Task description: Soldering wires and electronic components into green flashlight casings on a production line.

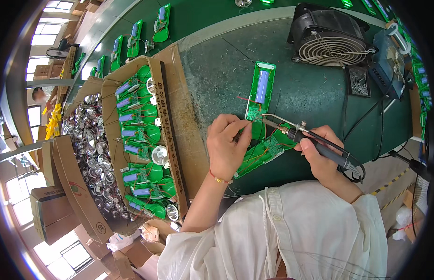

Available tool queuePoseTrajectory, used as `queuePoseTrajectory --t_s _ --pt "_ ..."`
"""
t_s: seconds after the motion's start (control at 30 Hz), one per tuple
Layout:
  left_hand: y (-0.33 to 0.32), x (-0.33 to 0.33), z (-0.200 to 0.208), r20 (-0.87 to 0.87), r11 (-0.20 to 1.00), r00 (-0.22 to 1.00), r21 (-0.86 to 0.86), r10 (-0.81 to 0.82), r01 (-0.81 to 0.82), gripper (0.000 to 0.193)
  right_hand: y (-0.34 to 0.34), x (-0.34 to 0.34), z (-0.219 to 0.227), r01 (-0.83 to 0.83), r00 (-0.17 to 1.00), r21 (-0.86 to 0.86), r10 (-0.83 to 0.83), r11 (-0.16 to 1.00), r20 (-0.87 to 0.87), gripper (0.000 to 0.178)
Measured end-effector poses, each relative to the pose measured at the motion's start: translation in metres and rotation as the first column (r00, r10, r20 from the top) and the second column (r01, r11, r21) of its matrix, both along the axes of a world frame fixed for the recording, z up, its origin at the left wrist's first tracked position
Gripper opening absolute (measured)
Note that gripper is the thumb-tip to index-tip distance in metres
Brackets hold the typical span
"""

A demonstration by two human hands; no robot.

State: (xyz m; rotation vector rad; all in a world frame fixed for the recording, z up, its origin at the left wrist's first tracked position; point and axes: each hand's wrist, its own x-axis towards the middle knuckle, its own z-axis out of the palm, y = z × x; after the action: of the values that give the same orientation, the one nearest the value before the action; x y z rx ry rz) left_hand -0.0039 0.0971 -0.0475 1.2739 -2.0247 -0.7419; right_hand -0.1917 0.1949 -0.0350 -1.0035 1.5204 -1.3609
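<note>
Right hand (319,156) clenched around the black handle of a soldering iron with a metal tip (298,133), pen-style grip, tip angled left onto the small circuit board at the lower end of a green plastic flashlight housing with a blue cylindrical battery (260,91). Housing lies flat on the dark green table (217,70), just ahead of both hands. Left hand (227,145) pinched shut, thumb and forefinger at the board edge by the tip, apparently on a thin wire or solder strand; too small to tell which. A second green housing half (263,153) lies tilted beneath the hands, red wires trailing. Housing looks light, stiff, thin plastic; board and wires fragile, so best held by the housing's long edges. Iron hot at the tip, handle only. Both forearms enter from the lower edge, wrists low over the table. Left: cardboard box of assembled green flashlights (142,140). Far right: black fan (329,39).
</note>
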Motion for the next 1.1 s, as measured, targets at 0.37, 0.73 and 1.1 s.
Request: queuePoseTrajectory --t_s 0.37,0.73,1.1 --pt "-0.003 -0.002 -0.001 -0.005 1.0 1.0 -0.03 -0.004 0.004 0.007 0.0 -0.001 0.002 -0.033 0.998 0.008 0.034 0.999 -0.06 0.018" --pt "-0.003 -0.004 -0.001 0.011 0.999 1.0 -0.038 0.009 -0.009 0.005 0.006 -0.006 0.001 0.031 0.999 0.01 -0.031 0.999 -0.034 0.019" --pt "-0.001 -0.001 0.015 -0.08 0.997 0.996 -0.055 0.041 -0.045 0.013 0.008 -0.01 -0.002 0.016 0.999 -0.03 -0.017 0.999 -0.03 0.016"
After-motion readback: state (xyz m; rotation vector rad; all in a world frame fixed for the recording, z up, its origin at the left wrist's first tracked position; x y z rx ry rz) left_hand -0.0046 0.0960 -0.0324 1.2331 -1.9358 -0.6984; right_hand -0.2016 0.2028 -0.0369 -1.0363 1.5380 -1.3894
